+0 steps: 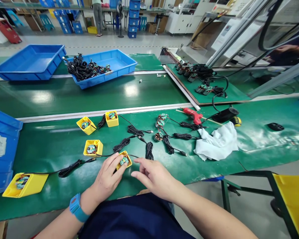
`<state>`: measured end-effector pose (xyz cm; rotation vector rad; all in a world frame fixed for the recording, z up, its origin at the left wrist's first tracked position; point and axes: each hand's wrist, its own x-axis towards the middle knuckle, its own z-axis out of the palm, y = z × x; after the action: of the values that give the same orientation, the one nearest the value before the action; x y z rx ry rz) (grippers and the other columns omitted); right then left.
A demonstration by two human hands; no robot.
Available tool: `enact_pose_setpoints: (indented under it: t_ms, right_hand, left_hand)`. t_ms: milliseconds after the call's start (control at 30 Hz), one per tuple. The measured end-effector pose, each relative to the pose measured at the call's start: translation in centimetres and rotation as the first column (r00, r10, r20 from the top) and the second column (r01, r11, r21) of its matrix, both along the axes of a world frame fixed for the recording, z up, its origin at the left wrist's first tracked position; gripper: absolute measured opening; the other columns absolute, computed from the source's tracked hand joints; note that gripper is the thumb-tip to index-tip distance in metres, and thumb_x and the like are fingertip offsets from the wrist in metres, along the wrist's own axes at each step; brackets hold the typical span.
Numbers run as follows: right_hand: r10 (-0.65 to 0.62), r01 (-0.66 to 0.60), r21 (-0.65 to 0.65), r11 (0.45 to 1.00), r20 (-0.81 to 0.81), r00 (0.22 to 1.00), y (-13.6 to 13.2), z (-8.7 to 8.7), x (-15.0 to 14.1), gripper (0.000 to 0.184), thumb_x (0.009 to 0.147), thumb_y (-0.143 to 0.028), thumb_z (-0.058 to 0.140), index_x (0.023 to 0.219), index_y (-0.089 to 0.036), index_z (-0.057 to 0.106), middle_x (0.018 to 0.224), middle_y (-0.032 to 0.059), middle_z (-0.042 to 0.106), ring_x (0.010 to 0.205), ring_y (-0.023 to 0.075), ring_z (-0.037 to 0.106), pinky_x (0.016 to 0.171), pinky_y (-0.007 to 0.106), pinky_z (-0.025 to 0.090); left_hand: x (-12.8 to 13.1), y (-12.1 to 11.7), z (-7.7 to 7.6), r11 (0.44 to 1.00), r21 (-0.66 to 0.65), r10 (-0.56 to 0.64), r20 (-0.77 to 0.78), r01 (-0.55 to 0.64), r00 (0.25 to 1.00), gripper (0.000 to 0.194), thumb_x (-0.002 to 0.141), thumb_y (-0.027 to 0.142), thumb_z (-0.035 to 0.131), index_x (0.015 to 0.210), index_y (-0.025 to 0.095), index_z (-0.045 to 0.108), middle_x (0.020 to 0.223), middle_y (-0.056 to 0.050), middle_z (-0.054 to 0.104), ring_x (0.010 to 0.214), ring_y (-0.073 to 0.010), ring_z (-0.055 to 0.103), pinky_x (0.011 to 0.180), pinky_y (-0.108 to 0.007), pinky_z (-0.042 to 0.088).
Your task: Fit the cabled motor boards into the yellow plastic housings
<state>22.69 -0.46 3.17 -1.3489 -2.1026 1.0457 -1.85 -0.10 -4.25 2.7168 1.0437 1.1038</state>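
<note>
My left hand (106, 176) grips a small yellow plastic holder (124, 160) at its near edge, with a round circuit board with black cable inside it. My right hand (154, 177) hovers just to the right of that holder, fingers apart and holding nothing. Around the hands, on the green conveyor belt (52, 156), stand other yellow holders (93, 148) with round boards, and coiled black cables (121, 144) trail from them. A coiled cable (149, 151) lies close to my right fingertips.
Round boards with cables (161, 126), a red glue gun (193, 115) and a white cloth (216, 142) lie to the right. Blue trays (102, 68) stand across the belt, one holding black cables. A blue bin (1, 146) stands at the left.
</note>
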Motion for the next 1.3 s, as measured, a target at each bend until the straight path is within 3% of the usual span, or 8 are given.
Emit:
enact_pose_setpoints:
  t_ms: [233,400,600,667,767,867,1067,1300]
  right_hand:
    - [-0.005,-0.005,0.054,0.999,0.185,0.983,1.4,-1.4,-1.7,0.032,0.106,-0.037,0.048,0.085,-0.018,0.062,0.072,0.0030,0.062,0.063,0.0171,0.054,0.063,0.029,0.038]
    - [0.242,-0.296,-0.230,0.927,-0.235,0.941,0.1,1.2,0.1,0.043,0.104,-0.048,0.053,0.071,-0.020,0.054,0.060,-0.0046,0.047,0.055,0.0108,0.040,0.056,0.024,0.034]
    - [0.300,-0.656,-0.222,0.721,-0.753,0.585,-2.3,3.2,5.2,0.046,0.098,-0.048,0.066,0.064,-0.019,0.057,0.050,-0.0014,0.053,0.047,0.0093,0.051,0.050,0.021,0.038]
    - [0.268,-0.583,-0.199,0.787,-0.742,0.615,-2.6,3.2,5.8,0.046,0.100,-0.050,0.063,0.066,-0.019,0.060,0.048,-0.0020,0.052,0.044,0.0090,0.050,0.048,0.021,0.037]
    - [0.075,-0.154,-0.171,0.973,-0.399,0.914,-2.5,2.5,4.4,0.036,0.105,-0.044,0.057,0.084,-0.018,0.069,0.063,0.0012,0.063,0.055,0.0116,0.055,0.057,0.024,0.043]
    - [-0.125,0.132,0.055,0.990,-0.125,0.984,-2.2,0.8,1.3,0.027,0.107,-0.035,0.051,0.096,-0.019,0.070,0.078,0.0044,0.071,0.067,0.0157,0.061,0.066,0.028,0.048]
    - [-0.179,0.161,0.245,0.956,0.053,0.982,-1.7,-2.7,-2.1,0.019,0.104,-0.033,0.056,0.100,-0.018,0.067,0.073,0.0032,0.069,0.061,0.0169,0.064,0.062,0.029,0.050]
    - [-0.157,0.071,0.363,0.929,0.213,0.964,-1.0,-3.1,-2.4,0.020,0.107,-0.027,0.052,0.107,-0.016,0.069,0.090,0.0091,0.074,0.076,0.0199,0.072,0.072,0.030,0.056]
  left_hand:
    - [0.3,0.0,-0.4,0.999,0.032,0.012,0.011,-0.012,1.000,0.049,0.094,0.005,0.062,0.141,0.018,0.059,0.141,-0.018,0.062,0.144,-0.0320,0.050,0.107,-0.051,0.060]
    - [0.3,-0.1,-0.5,1.000,0.015,-0.003,0.021,0.003,1.000,0.045,0.092,0.002,0.063,0.136,0.014,0.062,0.141,-0.020,0.062,0.146,-0.0330,0.048,0.109,-0.052,0.058]
    - [0.3,-0.1,-0.7,1.000,-0.011,-0.003,0.036,0.003,0.999,0.047,0.092,0.002,0.064,0.137,0.016,0.061,0.141,-0.018,0.062,0.145,-0.0328,0.049,0.109,-0.053,0.058]
    - [0.3,-0.1,-0.7,1.000,-0.008,-0.002,0.039,0.002,0.999,0.048,0.092,0.002,0.064,0.138,0.016,0.061,0.140,-0.018,0.063,0.145,-0.0327,0.049,0.109,-0.052,0.058]
    - [0.3,-0.1,-0.7,1.000,0.001,0.004,0.037,-0.004,0.999,0.049,0.091,0.002,0.065,0.138,0.016,0.061,0.139,-0.019,0.063,0.145,-0.0327,0.050,0.109,-0.051,0.059]
    - [0.3,-0.1,-0.6,1.000,0.007,0.011,0.034,-0.011,0.999,0.051,0.092,0.003,0.064,0.141,0.017,0.059,0.139,-0.018,0.064,0.144,-0.0321,0.050,0.108,-0.051,0.059]
    - [0.2,0.0,-0.5,1.000,0.006,0.012,0.035,-0.012,0.999,0.053,0.094,0.003,0.062,0.144,0.020,0.057,0.141,-0.017,0.063,0.143,-0.0316,0.052,0.108,-0.051,0.060]
    - [0.2,0.1,-0.7,1.000,0.012,0.006,0.022,-0.006,1.000,0.054,0.091,0.001,0.065,0.143,0.017,0.059,0.142,-0.018,0.062,0.144,-0.0323,0.051,0.111,-0.051,0.057]
